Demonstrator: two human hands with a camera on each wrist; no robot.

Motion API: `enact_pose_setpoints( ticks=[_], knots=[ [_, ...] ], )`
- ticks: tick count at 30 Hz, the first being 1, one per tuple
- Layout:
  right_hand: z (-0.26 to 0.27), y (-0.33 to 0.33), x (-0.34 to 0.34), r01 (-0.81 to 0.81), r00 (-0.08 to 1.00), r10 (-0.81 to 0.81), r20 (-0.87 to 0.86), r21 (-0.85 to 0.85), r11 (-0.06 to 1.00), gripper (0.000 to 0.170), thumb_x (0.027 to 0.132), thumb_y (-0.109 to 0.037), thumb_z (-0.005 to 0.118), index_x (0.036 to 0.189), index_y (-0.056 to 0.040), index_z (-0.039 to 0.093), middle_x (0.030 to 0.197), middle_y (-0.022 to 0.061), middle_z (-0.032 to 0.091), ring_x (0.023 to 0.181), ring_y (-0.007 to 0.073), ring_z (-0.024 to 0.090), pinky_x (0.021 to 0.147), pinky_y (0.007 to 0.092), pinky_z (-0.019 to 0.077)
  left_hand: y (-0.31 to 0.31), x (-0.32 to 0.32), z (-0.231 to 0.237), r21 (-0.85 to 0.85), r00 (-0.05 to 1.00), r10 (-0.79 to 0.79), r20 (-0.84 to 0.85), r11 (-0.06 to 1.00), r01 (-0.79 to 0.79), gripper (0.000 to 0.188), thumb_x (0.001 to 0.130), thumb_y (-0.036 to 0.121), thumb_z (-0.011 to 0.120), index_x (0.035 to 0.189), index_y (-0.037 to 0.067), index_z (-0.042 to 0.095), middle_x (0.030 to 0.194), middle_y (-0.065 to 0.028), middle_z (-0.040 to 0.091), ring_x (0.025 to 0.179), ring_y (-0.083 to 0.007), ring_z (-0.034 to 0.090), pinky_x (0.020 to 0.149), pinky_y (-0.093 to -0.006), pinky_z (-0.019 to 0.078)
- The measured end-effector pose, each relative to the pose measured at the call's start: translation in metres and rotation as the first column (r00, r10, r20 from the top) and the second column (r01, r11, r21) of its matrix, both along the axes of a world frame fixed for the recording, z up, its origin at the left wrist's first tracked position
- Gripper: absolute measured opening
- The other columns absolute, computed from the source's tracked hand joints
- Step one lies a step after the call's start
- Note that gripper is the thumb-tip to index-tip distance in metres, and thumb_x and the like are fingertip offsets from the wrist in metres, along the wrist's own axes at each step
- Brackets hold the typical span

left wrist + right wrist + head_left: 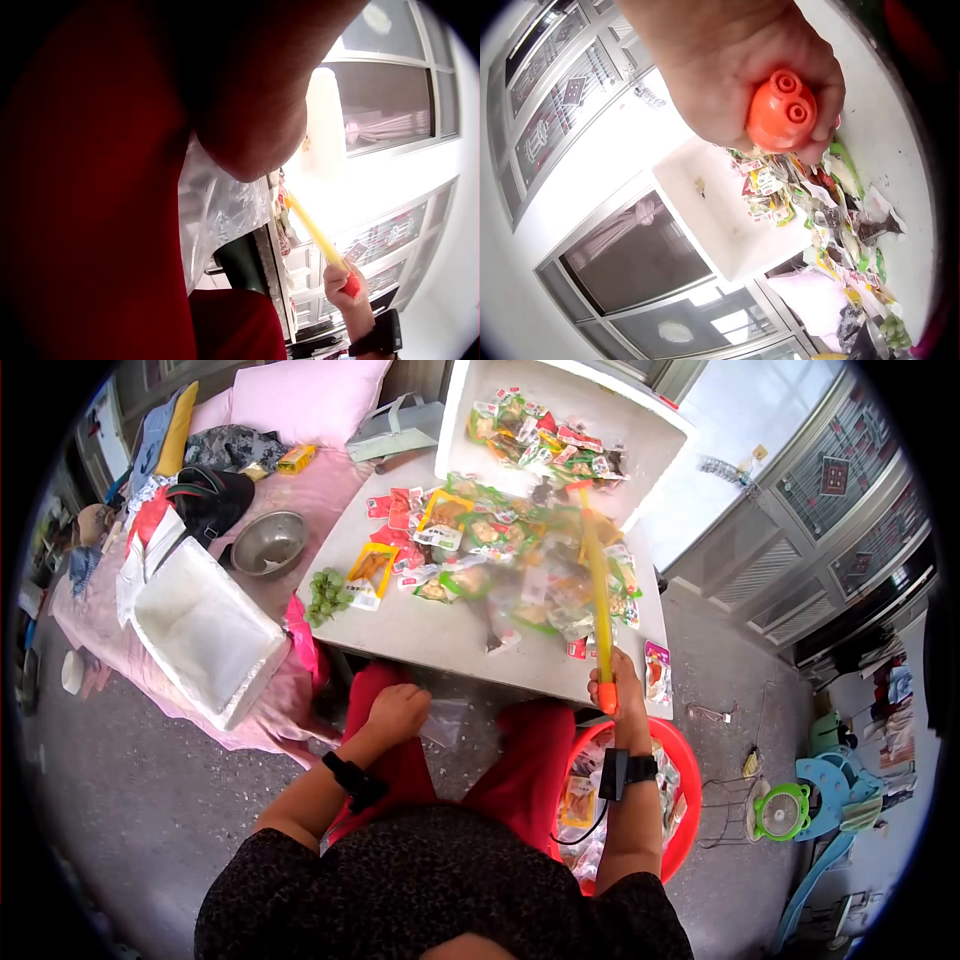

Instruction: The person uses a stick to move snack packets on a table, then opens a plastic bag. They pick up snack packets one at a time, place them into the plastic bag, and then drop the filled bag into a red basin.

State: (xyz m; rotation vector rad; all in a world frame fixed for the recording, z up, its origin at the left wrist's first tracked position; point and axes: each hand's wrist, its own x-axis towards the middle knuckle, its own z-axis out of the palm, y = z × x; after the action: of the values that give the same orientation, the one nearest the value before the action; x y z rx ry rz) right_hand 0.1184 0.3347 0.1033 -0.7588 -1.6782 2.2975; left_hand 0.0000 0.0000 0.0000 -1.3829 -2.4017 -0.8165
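Left hand: resting on our thigh!
Right hand: fingers curled in our grip, forearm stretched forward!

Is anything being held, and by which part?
The right hand grips a yellow stick near its closer orange end; whether the left hand holds anything is unclear.

Surroundings, clock positions from head-view centre.
Pink pillow at 11; metal bowl at 10; white foam box at 9, on pink bedding; patterned door at 2; green fan at 4.
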Motion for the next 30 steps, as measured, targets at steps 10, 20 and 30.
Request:
enact_pose_setpoints(
  ticks=[10,20,30],
  knots=[
    [0.009,-0.029,0.04,-0.19,0.981,0.19,0.042,-0.008,0.982,0.035,0.085,-0.023,0.035,0.116,-0.006,0.031,0.062,0.0118,0.051,0.041,0.0195,0.047,0.036,0.0278,0.0393,-0.003,-0.002,-0.005,0.018,1.0,-0.011,-0.009,1.0,0.011,0.012,0.061,0.01,0.052,0.072,0.008,0.051,0.069,-0.0084,0.051,0.066,-0.0264,0.052,0.058,-0.0376,0.042],
    [0.03,-0.033,0.035,0.01,1.0,-0.011,0.006,0.129,0.992,0.036,0.084,-0.023,0.037,0.115,-0.0044,0.031,0.064,0.011,0.051,0.041,0.0177,0.048,0.035,0.0257,0.0384,-0.001,0.0,-0.001,0.013,0.999,-0.026,-0.025,1.0,0.027,0.014,0.061,0.01,0.052,0.075,0.007,0.052,0.07,-0.0077,0.051,0.066,-0.0253,0.052,0.06,-0.0366,0.0425],
    [0.031,-0.014,-0.012,-0.101,0.991,0.098,0.094,0.033,0.994,0.034,0.084,-0.026,0.036,0.112,-0.0072,0.033,0.061,0.01,0.05,0.039,0.0169,0.046,0.033,0.0259,0.0387,-0.004,-0.001,-0.001,0.051,1.0,-0.021,0.018,0.998,0.021,0.014,0.061,0.01,0.051,0.074,0.006,0.051,0.069,-0.0087,0.05,0.067,-0.0266,0.051,0.06,-0.038,0.0415]
  ],
)
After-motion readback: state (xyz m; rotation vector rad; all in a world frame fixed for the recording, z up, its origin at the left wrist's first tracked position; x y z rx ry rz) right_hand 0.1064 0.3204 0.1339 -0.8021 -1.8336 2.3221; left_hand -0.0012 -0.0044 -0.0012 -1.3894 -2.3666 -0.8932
